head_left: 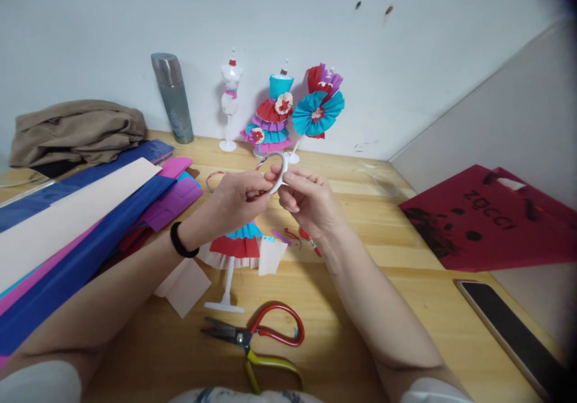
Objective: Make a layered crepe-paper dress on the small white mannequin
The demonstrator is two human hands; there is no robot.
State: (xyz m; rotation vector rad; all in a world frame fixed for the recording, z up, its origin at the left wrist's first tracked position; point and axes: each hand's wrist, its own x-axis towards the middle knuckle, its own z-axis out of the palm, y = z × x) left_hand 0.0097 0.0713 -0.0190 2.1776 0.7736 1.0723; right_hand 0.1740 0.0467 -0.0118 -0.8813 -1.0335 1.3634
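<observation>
A white tape roll (283,167) is held between both hands above the table. My left hand (243,194) pinches its lower left side. The fingers of my right hand (309,199) are closed on its right edge. Below my left hand, a small mannequin with a tiered blue, red and pale pink paper skirt (237,247) stands on a white base; its upper part is hidden by the hand. Scissors with red and yellow handles (246,338) lie open in front of it. Pale paper pieces (184,286) lie beside the skirt.
Folded coloured papers (85,211) and a brown cloth (76,131) lie at left. A bottle (174,99), a bare mannequin (229,99) and two paper-dressed ones (273,115) (318,112) stand by the wall. A red bag (487,223) and a phone (505,331) are at right.
</observation>
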